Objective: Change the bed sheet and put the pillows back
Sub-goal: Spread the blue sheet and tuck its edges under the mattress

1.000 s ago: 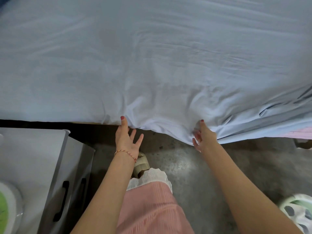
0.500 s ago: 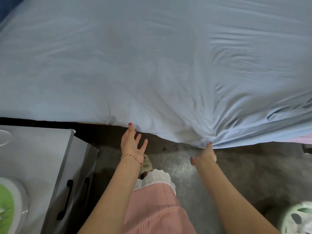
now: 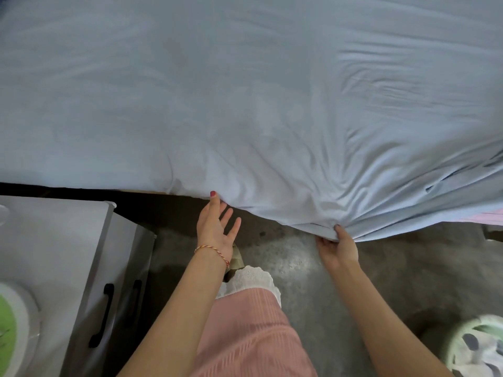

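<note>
A pale blue sheet [image 3: 245,104] lies spread over the bed, its near edge hanging toward the grey floor [image 3: 408,268].

The right hand [image 3: 337,247] grips that hanging edge: the thumb lies on top of the cloth, the fingers [image 3: 322,242] curl in beneath it, and a bunch of the hem is pinched between them. Creases fan out up the sheet from this pinch, and beyond the fingers to the right the edge runs in loose folds, with a strip of pink cloth [image 3: 487,216] showing just under it.

The left hand [image 3: 216,229] is open, palm turned up. Its thumb tip touches the sheet's lower edge, while the other fingers [image 3: 231,219] are spread and straight below the hem, holding nothing. Between the two hands the hem sags in a shallow curve.

Left of the left hand stands a grey cabinet [image 3: 68,254] with dark handles. A pink trouser leg [image 3: 245,336] with a white lace hem shows below the arms, and a pale green basket [image 3: 473,346] sits on the floor near the right forearm.
</note>
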